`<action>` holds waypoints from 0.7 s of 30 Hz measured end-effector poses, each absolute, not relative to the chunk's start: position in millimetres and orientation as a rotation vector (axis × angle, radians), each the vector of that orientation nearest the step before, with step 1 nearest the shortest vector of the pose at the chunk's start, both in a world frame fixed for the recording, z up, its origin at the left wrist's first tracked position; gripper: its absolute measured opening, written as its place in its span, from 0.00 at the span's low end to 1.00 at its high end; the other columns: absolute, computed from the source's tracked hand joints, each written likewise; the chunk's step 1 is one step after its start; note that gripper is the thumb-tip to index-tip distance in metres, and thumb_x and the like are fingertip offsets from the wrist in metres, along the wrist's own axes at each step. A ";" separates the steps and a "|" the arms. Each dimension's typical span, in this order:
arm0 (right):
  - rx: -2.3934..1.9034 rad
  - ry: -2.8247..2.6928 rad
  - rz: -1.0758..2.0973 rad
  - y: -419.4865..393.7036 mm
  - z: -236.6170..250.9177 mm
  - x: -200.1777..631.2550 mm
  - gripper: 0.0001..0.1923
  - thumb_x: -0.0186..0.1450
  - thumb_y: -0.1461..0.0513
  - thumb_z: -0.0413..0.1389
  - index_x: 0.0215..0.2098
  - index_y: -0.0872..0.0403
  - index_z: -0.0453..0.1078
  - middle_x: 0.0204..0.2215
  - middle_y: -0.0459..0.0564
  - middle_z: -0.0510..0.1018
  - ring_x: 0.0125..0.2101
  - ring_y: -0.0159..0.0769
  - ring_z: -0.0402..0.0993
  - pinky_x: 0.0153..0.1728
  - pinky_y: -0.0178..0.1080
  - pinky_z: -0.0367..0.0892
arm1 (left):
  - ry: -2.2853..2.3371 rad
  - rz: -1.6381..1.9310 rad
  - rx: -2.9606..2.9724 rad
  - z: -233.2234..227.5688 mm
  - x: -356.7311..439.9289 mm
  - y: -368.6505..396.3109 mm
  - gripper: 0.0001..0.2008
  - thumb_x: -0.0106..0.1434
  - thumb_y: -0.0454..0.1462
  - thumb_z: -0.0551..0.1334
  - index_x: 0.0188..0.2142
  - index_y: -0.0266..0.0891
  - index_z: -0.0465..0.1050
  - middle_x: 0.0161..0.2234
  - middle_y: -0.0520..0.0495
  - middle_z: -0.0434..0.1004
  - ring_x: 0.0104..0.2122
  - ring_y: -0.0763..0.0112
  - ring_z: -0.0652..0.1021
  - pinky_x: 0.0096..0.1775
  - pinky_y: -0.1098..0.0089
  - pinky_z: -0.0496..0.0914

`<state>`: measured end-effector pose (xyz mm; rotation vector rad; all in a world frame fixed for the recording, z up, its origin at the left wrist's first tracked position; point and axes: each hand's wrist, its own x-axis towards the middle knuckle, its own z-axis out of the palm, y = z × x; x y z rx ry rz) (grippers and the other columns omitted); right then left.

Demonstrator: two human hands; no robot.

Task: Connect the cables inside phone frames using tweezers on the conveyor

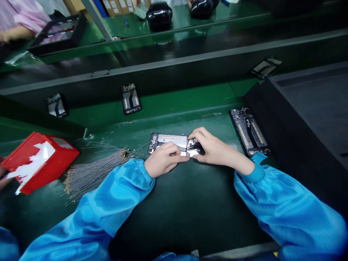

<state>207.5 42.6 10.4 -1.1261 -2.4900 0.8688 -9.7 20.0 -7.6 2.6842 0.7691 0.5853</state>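
Note:
An open phone frame (170, 140) lies flat on the dark green bench in front of me, its inner metal plate and circuit boards showing. My left hand (164, 160) rests on its near edge, fingers curled and pressing it down. My right hand (214, 147) covers the frame's right end, fingertips pinched on a small dark part (196, 146) there; what it is I cannot make out. Both my arms wear bright blue sleeves.
A bundle of thin grey wires (94, 171) lies left of my hands, beside a red box (38, 160). Another open phone frame (249, 131) sits at the right; more (131, 98) (56, 105) (266, 66) ride the belt beyond. A person's pink sleeve (21, 18) shows far left.

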 end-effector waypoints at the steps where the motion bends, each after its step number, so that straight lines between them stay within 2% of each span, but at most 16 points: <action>1: -1.129 -2.491 0.862 42.6 10.1 207.6 0.23 0.52 0.66 0.54 0.45 0.53 0.56 0.43 0.53 0.61 0.42 0.41 0.64 0.42 0.44 0.65 | 0.761 0.595 2.683 -8.5 -10.7 21.0 0.13 0.64 0.34 0.50 0.41 0.42 0.72 0.28 0.49 0.64 0.30 0.73 0.65 0.33 0.73 0.64; 16: -1.350 -2.604 0.857 47.2 23.3 192.5 0.24 0.47 0.67 0.56 0.42 0.53 0.58 0.41 0.53 0.60 0.33 0.38 0.65 0.34 0.42 0.66 | 0.762 0.617 2.683 -12.3 -10.5 21.8 0.13 0.62 0.32 0.50 0.40 0.40 0.73 0.28 0.48 0.64 0.30 0.72 0.64 0.34 0.72 0.64; 21: -1.360 -2.622 0.826 46.1 23.7 193.0 0.23 0.49 0.65 0.56 0.43 0.53 0.58 0.41 0.53 0.61 0.32 0.37 0.65 0.32 0.41 0.65 | 0.765 0.595 2.677 -12.9 -10.2 20.5 0.13 0.62 0.32 0.51 0.40 0.39 0.72 0.29 0.48 0.65 0.31 0.71 0.65 0.35 0.71 0.65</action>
